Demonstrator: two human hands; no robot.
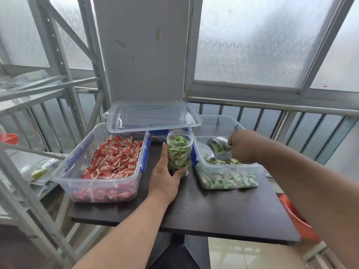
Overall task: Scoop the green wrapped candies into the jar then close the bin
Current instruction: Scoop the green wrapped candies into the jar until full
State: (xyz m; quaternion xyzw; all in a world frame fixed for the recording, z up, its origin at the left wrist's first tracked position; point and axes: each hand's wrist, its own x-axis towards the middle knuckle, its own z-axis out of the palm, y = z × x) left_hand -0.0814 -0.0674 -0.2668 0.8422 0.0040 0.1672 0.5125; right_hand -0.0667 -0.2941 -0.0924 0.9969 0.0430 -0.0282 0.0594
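Observation:
A clear jar (179, 152), nearly full of green wrapped candies, stands on the dark table between two bins. My left hand (166, 176) wraps around its lower part. On the right sits an open clear bin (231, 171) with green wrapped candies (229, 181) piled at its near end. Inside that bin my right hand (243, 145) grips the handle of a metal scoop (217, 147), which holds a few green candies. A clear lid (153, 117) rests on a bin behind the jar.
An open bin of red wrapped candies (108, 164) fills the table's left side. A grey metal shelf frame (48, 94) stands at left, a railing and frosted windows behind. An orange container (297, 216) sits low at right. The dark table (204, 210) has bare surface near me.

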